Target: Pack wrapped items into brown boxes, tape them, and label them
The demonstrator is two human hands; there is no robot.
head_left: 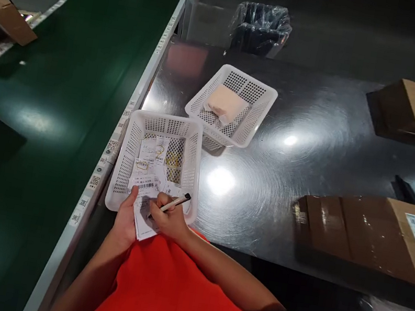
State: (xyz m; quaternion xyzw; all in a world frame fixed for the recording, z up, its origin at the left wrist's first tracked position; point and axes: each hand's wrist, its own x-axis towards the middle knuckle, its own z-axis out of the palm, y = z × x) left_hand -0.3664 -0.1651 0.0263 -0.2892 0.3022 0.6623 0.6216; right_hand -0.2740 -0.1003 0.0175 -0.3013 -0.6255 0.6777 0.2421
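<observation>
My left hand (127, 219) is closed on a small stack of printed paper slips (145, 231), its thumb along their left edge. A white pen (176, 203) with a black end sits in the closed fingers of my right hand (170, 219), its lower end down at the top slip. A barcode shows on that slip; its small print is too fine to read. Just beyond my hands stands a white perforated basket (196, 153), with more slips (153, 150) and yellow rubber bands (173, 160) inside.
A second white basket (259, 116) holds a pale wrapped packet (226, 103). On the left runs a green conveyor belt (73, 74) behind a metal rail (139, 88). Cardboard boxes (362, 232) lie at the right of the shiny table (262, 186). A lined bin (256, 39) stands beyond.
</observation>
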